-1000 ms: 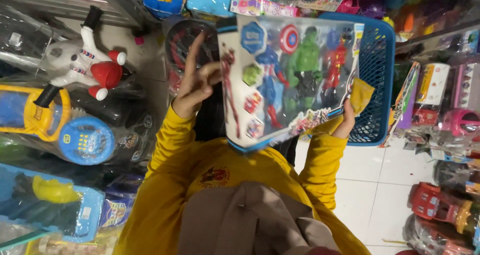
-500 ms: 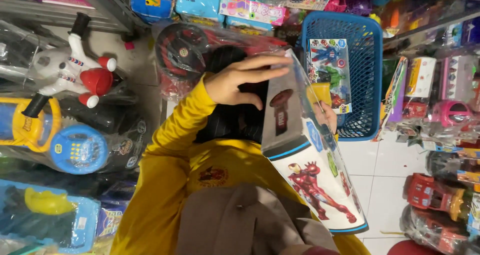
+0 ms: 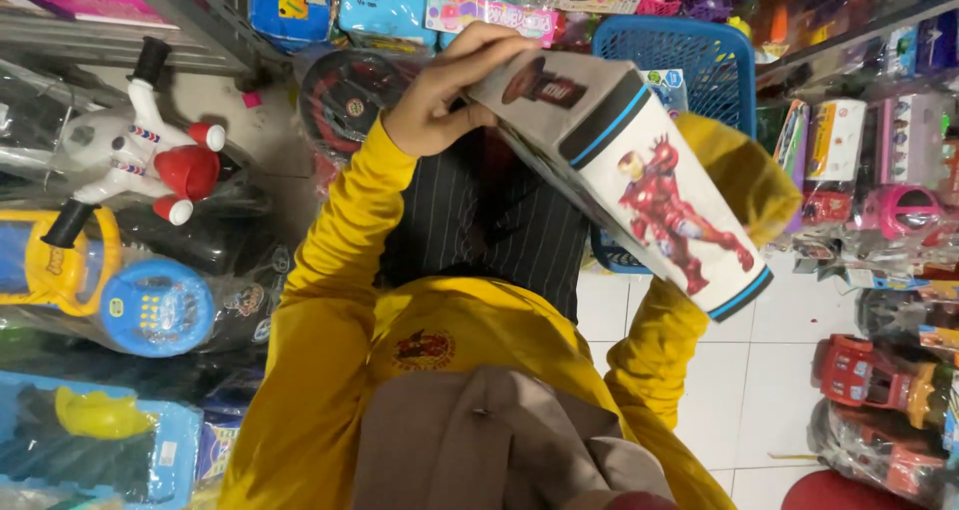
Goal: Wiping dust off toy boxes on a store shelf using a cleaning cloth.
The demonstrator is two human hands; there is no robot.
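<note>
Above blue basket (image 3: pixel 719 55), left hand (image 3: pixel 445 95) raised, grip closed on toy box (image 3: pixel 639 170) edge; right hand hidden, grip unclear

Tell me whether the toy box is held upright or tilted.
Tilted: the toy box slants down to the right, its printed side facing up, the left hand gripping its upper end.

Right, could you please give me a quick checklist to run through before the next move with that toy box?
1. Left hand grips the toy box at its upper end: ok.
2. Right hand has a hold on the box: cannot tell, since it is hidden behind the box and only the yellow sleeve shows.
3. Box held level: not ok, it is tilted, with its printed side facing the camera.
4. Blue basket has free room: cannot tell, because the box covers most of it.
</note>
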